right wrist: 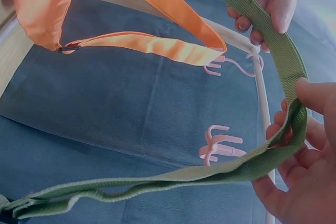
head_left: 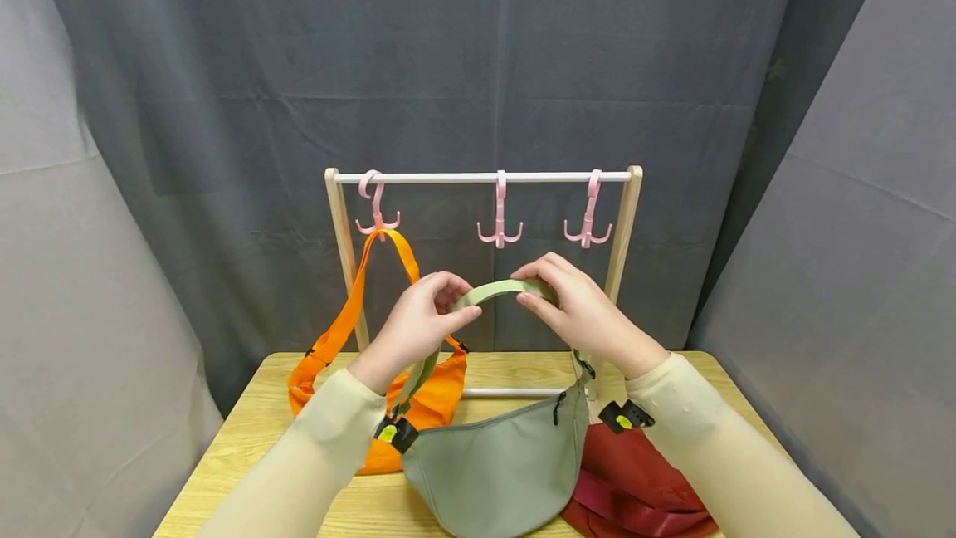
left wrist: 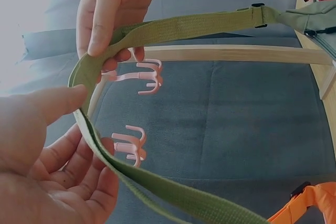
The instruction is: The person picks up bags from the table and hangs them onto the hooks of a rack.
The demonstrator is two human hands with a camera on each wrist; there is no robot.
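Note:
A sage-green crossbody bag (head_left: 500, 459) hangs by its strap (head_left: 496, 289) in front of the rack, its body low over the table. My left hand (head_left: 426, 318) pinches the strap on one side of its top bend, thumb against the fingers. On the other side my right hand (head_left: 571, 305) pinches the same strap. Between them the strap arches, and in the right wrist view the green strap (right wrist: 294, 82) looks doubled and twisted near the right hand. Both hands are below the pink hooks, with the middle pink hook (head_left: 500, 218) just above the gap between them.
An orange bag (head_left: 436, 393) hangs by its strap from the left pink hook (head_left: 378, 214). The right pink hook (head_left: 590, 218) bears nothing. A dark red bag (head_left: 635, 480) lies on the wooden table (head_left: 246, 447) at front right. The rack's white bar (head_left: 441, 178) spans two wooden posts.

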